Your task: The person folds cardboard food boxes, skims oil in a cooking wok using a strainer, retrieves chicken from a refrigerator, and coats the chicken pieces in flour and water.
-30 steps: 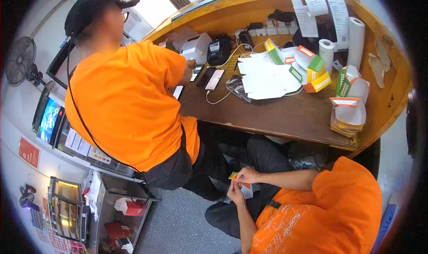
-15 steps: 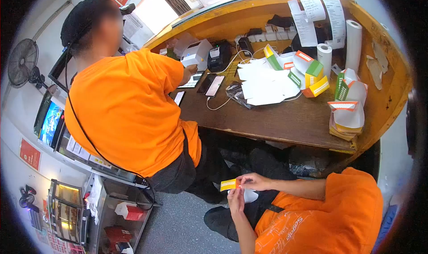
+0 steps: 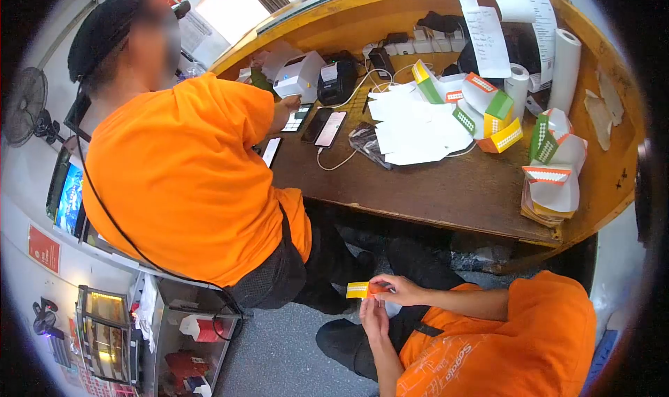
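Note:
A small yellow, orange and white carton (image 3: 357,289) is at the fingertips of both hands, low in the view over the dark-trousered lap. My right hand (image 3: 398,289), the upper one, pinches its orange part. From below, my left hand (image 3: 375,318) grips the same carton with its fingertips. The yellow panel sticks out to the left of the fingers, and a white part shows partly behind them. Exact finger contacts are partly hidden.
A co-worker in an orange shirt (image 3: 181,181) stands at left, one hand over a device. On the wooden desk (image 3: 432,202) lie white sheets (image 3: 418,125), phones (image 3: 330,129), a printer (image 3: 300,76), paper rolls and folded cartons (image 3: 554,181). A metal shelf (image 3: 188,327) stands lower left.
The carton has turned, so its yellow panel shows more fully at the left of my fingers. Both hands stay close together on it. The view has shifted slightly.

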`<move>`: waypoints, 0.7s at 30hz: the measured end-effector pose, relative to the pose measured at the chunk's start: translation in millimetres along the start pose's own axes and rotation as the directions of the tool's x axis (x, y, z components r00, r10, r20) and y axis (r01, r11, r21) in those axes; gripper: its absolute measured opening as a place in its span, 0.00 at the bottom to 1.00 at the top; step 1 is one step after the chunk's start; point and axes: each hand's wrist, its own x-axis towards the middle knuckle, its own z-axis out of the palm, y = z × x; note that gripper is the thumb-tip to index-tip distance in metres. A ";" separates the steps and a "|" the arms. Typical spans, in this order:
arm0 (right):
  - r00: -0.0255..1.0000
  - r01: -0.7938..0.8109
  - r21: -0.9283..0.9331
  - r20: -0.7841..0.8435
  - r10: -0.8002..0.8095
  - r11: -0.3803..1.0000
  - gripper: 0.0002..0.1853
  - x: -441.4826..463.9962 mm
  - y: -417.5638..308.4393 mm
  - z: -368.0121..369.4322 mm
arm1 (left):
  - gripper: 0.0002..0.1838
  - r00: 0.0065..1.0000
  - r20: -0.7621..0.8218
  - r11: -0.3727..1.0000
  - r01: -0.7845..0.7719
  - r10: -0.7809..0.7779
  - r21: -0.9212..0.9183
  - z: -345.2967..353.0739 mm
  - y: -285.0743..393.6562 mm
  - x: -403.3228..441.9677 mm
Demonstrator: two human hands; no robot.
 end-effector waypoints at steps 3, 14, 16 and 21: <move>1.000 -0.009 -0.012 0.021 0.009 1.000 0.21 2.9 8.7 -5.9 | 0.07 1.000 -0.014 1.000 0.023 -0.023 -0.010 -1.6 -5.2 4.5; 0.999 0.046 -0.236 -0.008 -0.049 0.971 0.23 5.9 14.0 -8.9 | 0.09 0.996 -0.059 0.998 0.063 -0.061 0.031 -1.5 -9.1 8.0; 0.998 0.058 -0.269 -0.011 -0.064 0.961 0.23 8.3 17.6 -6.3 | 0.08 0.995 -0.094 0.998 0.046 -0.041 0.052 1.8 -7.0 8.4; 0.988 0.148 -0.365 0.012 -0.155 0.919 0.23 9.7 21.5 -0.2 | 0.06 0.991 -0.106 0.990 -0.064 0.078 0.124 -4.4 -9.2 7.9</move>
